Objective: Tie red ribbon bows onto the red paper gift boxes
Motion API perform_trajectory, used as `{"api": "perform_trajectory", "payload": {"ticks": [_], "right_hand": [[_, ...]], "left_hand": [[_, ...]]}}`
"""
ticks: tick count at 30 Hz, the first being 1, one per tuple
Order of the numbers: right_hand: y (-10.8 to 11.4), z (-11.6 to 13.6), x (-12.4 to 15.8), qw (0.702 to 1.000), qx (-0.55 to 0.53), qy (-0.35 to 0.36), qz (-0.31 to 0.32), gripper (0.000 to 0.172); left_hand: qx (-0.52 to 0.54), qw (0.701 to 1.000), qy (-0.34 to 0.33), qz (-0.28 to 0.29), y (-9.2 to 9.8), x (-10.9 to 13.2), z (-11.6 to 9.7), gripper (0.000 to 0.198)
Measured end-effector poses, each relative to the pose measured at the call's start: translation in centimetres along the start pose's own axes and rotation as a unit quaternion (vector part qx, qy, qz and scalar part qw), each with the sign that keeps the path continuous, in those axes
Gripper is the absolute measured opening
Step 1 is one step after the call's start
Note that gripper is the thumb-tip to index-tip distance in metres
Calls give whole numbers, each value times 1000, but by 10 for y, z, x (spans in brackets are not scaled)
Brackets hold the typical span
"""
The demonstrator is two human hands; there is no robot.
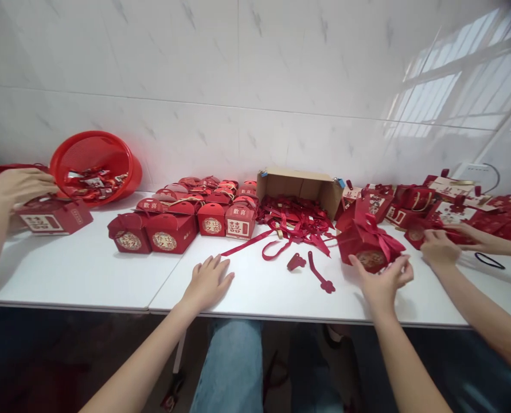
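Note:
My left hand (207, 282) lies palm down on the white table (255, 295), fingers spread, with nothing in it. A loose dark red ribbon (246, 243) ends near its fingertips. At the right, my right hand (382, 284) grips the lower front of a red gift box (348, 248), thumb on one side and fingers on the other. This box has a gold emblem on its front and a shiny ribbon bow (378, 232) on top. Between my hands lie a small folded red piece (296, 262) and a red strap with a flower-shaped end (322, 274).
A cardboard box (296, 182) on its side spills red ribbons (298, 221). Several red gift boxes (173, 229) stand left of it, and more boxes (457, 212) fill the right. A red basket (135, 175) holds wrapped sweets. Other people's hands (20, 186) work at both sides.

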State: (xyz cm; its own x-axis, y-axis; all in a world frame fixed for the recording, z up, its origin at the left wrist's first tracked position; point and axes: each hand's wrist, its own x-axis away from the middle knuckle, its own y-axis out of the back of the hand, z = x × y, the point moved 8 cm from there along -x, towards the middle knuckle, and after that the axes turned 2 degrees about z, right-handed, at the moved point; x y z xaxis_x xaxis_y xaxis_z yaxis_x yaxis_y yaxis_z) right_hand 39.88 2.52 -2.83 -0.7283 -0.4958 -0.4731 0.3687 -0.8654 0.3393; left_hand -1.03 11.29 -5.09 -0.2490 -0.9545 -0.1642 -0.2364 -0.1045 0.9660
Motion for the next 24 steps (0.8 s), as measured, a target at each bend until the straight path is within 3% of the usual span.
{"api": "perform_trajectory", "payload": {"ticks": [2, 4, 7, 11, 24], "right_hand": [[-6, -21, -3, 997, 79, -10, 19, 110], [-20, -31, 2, 988, 139, 29, 64, 97], [-40, -36, 14, 961, 221, 82, 143, 82], [-57, -39, 20, 923, 292, 90, 232, 71], [-60, -47, 17, 899, 323, 24, 296, 70]], "left_hand": [[0, 1000, 1, 2, -1, 0, 0, 47], [0, 1000, 3, 6, -1, 0, 0, 47], [-2, 1000, 5, 10, -1, 1, -1, 48], [-4, 1000, 0, 0, 2, 2, -3, 44], [-11, 1000, 13, 15, -4, 7, -4, 48]]}}
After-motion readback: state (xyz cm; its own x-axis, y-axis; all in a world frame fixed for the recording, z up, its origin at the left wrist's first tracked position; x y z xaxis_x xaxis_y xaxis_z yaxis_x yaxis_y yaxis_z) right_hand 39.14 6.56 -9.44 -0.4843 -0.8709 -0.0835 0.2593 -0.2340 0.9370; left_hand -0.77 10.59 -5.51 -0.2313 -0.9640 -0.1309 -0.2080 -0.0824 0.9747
